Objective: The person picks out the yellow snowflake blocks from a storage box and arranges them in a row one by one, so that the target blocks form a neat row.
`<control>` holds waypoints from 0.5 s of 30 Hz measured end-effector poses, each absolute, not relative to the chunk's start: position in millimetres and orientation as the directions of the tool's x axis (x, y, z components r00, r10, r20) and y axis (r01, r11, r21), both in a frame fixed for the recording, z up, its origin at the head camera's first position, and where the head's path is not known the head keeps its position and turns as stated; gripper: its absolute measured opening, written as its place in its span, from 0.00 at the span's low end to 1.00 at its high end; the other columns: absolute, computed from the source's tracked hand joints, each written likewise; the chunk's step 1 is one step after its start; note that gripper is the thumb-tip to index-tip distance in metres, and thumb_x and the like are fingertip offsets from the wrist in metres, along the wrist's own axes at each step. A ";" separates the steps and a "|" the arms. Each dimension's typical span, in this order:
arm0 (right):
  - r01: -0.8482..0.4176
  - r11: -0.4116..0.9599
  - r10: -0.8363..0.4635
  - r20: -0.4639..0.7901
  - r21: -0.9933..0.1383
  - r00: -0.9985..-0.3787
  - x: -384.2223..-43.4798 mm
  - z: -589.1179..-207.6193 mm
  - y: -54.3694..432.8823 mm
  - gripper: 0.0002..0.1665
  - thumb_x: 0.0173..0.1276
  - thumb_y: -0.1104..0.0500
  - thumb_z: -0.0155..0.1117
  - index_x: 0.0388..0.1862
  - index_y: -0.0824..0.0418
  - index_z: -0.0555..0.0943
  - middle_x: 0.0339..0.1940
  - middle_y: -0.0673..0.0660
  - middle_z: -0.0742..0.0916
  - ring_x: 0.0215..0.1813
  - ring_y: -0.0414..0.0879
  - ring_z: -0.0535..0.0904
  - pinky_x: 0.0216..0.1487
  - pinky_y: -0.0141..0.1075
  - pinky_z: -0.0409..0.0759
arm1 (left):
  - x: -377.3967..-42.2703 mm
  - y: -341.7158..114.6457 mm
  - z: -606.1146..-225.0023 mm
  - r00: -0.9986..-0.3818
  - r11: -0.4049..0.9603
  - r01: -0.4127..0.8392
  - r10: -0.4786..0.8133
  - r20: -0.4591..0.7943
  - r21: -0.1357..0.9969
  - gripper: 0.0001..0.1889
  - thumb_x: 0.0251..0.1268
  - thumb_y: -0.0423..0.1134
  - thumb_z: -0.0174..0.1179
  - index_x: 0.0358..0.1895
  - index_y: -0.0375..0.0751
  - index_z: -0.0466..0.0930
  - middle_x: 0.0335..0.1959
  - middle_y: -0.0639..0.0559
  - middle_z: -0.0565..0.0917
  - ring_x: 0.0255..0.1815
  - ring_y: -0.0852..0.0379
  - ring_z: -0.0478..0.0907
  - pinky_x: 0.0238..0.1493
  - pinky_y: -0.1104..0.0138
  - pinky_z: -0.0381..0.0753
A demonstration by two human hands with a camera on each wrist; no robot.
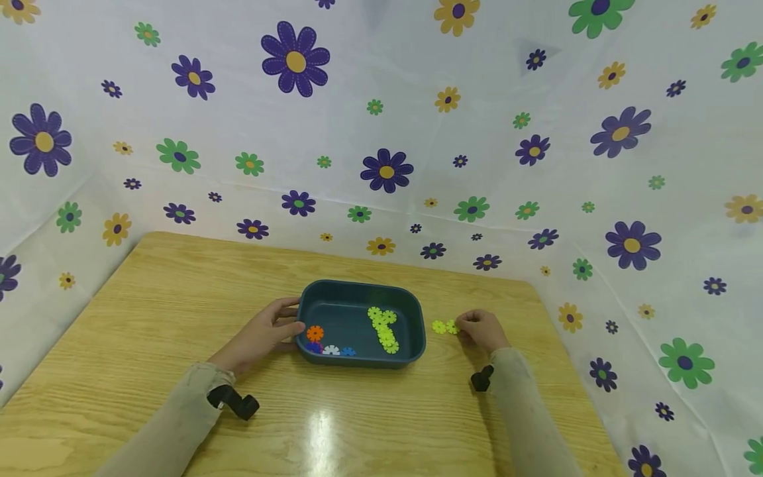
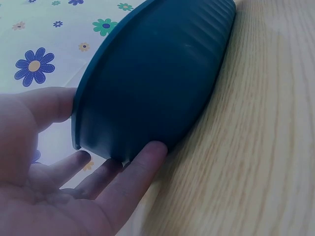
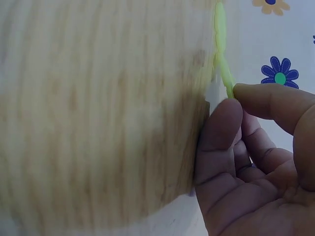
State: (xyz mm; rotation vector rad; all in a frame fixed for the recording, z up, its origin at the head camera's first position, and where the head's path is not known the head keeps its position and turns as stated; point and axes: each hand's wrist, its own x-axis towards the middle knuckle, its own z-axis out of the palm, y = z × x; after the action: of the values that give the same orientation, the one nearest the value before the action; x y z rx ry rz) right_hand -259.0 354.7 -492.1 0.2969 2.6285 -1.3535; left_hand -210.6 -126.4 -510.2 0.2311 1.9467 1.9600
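A dark teal plastic basin [image 1: 340, 314] stands on the table in the head view. My left hand [image 1: 261, 336] grips its left end, the thumb at the rim and the other fingers against the outer wall, as the left wrist view also shows. Right of the basin, my right hand [image 1: 483, 330] pinches one end of a short row of yellow-green flower-shaped discs [image 1: 439, 326] between thumb and finger. From the right wrist view the joined discs [image 3: 221, 34] appear edge-on, slightly bent at the joint, low over the wood.
Inside the basin lies a joined cluster of yellow-green discs [image 1: 384, 331] on the right. An orange disc [image 1: 315, 333], a white disc [image 1: 331, 350] and blue discs [image 1: 348, 352] sit at its front left. A flower-print cloth [image 1: 334, 126] rises behind the wooden table [image 1: 197, 298].
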 end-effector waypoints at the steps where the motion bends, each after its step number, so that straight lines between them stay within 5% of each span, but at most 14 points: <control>1: 0.253 0.573 0.101 -0.240 -0.779 -0.966 -259.4 -492.4 354.5 0.12 0.77 0.60 0.63 0.48 0.69 0.83 0.43 0.60 0.87 0.37 0.45 0.83 0.40 0.35 0.87 | -210.5 -126.1 -510.1 -0.918 0.019 -0.143 0.370 -0.140 0.990 0.38 0.76 0.40 0.63 0.82 0.40 0.53 0.76 0.30 0.63 0.74 0.33 0.68 0.59 0.50 0.85; 15: 0.239 0.599 0.084 -0.238 -0.764 -0.968 -258.7 -492.3 352.7 0.11 0.77 0.62 0.61 0.47 0.70 0.83 0.42 0.62 0.86 0.37 0.47 0.83 0.40 0.38 0.88 | -210.4 -125.7 -509.8 -0.919 0.022 -0.141 0.368 -0.139 0.990 0.38 0.75 0.40 0.64 0.81 0.40 0.54 0.76 0.30 0.63 0.73 0.33 0.68 0.59 0.50 0.85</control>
State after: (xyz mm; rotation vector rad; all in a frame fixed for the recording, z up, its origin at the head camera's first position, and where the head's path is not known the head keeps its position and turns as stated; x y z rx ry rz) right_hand -258.7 352.7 -492.3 0.2701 2.6473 -1.3048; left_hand -210.4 -125.7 -509.8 0.2316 1.9492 1.9584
